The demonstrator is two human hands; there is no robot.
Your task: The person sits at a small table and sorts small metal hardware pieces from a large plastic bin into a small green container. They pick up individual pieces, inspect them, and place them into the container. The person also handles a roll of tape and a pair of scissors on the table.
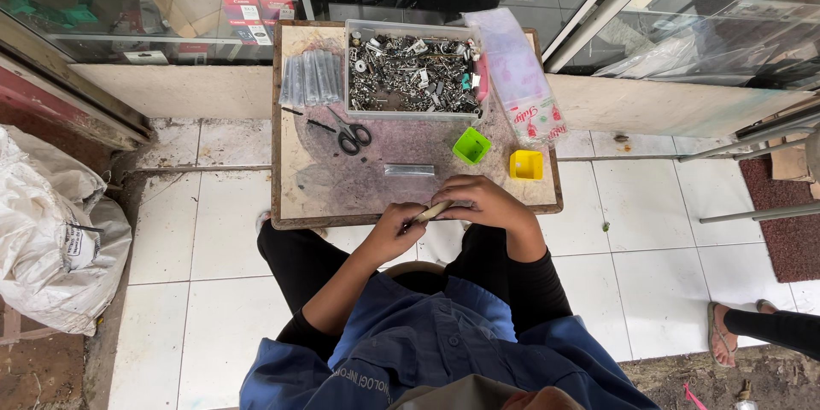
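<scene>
Slim pale strip (pixel 430 211), held at the near edge of the tabletop (pixel 295 179), lies between both hands at about 6 o'clock of the board. The left hand (pixel 397 226) curls its fingers around the strip's lower end, pinching it. The right hand (pixel 483 201) closes over the upper end from above, fingers bent and pressed together on it; what the strip is made of cannot be told.

Just beyond the hands, near the board's centre, lies a small silvery flat packet (pixel 409 170). At 1 o'clock of the hands stands a green square cup (pixel 471 146), and at 2 o'clock a yellow square cup (pixel 526 165), the two near each other but apart. Black-handled scissors (pixel 350 134) lie at 11 o'clock, blades pointing left. At the far side, 12 o'clock, sits a clear rectangular tray (pixel 414 73) heaped with small metal parts. Beside it on the left rests a bundle of grey strips (pixel 311 78); on its right leans a clear plastic bag (pixel 517 77) that reaches to the board's right edge.

A white sack (pixel 51 231) lies on the floor at 9 o'clock. Another person's sandalled foot (pixel 724 333) shows at 4 o'clock.
</scene>
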